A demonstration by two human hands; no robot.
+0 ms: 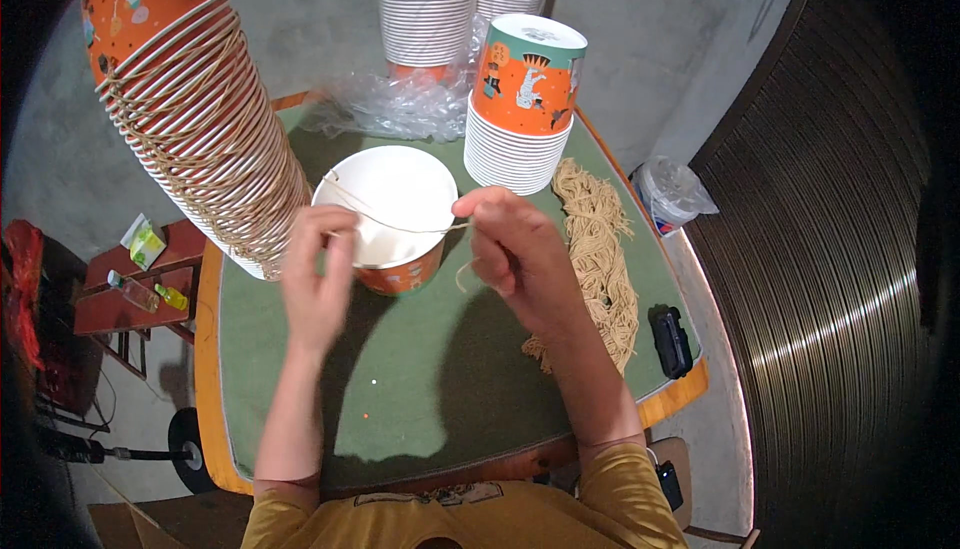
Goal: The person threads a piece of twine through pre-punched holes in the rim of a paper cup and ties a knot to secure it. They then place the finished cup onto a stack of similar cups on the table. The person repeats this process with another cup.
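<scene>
A white-lined paper bucket (398,279) with an orange outside stands upright on the table. A thin beige cord (420,232) runs from the left side of its rim across the opening to my right hand (520,254). That hand is closed, pinching the cord between thumb and fingers, and a short cord end hangs below it. At the bucket's left rim is my left hand (320,274), its fingers bent and blurred; whether they grip anything is unclear.
A tall leaning stack of corded buckets (205,129) rises at left. More nested buckets (525,109) stand at the back right, near clear plastic wrap (400,109). Beige cords (600,259) lie bundled on the right beside a black device (670,341). The green cloth table (300,399) has wooden edges.
</scene>
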